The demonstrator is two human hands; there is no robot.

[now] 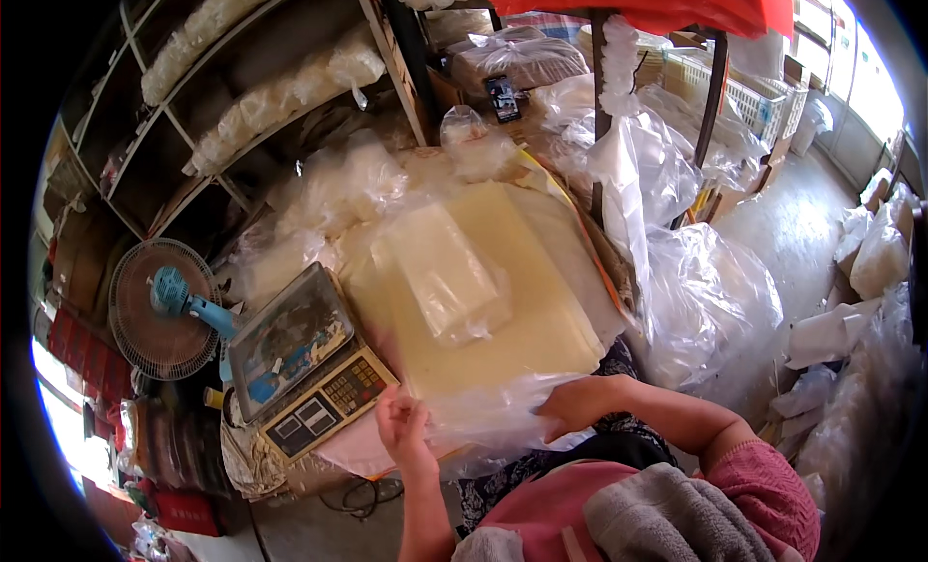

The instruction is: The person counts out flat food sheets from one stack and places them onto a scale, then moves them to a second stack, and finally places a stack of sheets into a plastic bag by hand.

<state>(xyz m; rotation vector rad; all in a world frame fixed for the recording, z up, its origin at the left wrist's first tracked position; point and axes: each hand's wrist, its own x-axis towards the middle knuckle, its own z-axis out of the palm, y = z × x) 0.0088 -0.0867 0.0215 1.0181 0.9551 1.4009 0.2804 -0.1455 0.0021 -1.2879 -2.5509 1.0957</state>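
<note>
A large stack of flat, yellowish translucent sheets [536, 286] lies on the table before me, partly inside a clear plastic bag [486, 410] at its near end. My left hand [404, 423] is at the bag's left edge, fingers bent and close together; whether it pinches the film is unclear. My right hand [576, 408] rests on the bag's right side, its fingertips hidden in the plastic. On top of the stack lies a smaller packet in clear plastic [453, 272]. A digital weighing scale [326, 410] with a worn metal pan [290, 344] stands left of the stack.
A blue desk fan [170, 294] stands beyond the scale. Filled plastic bags [348, 181] crowd the table's far side, near a phone [502, 98]. Racks [210, 47] hold more bags at the upper left. A large clear bag [703, 301] and a dark post [602, 127] are on the right.
</note>
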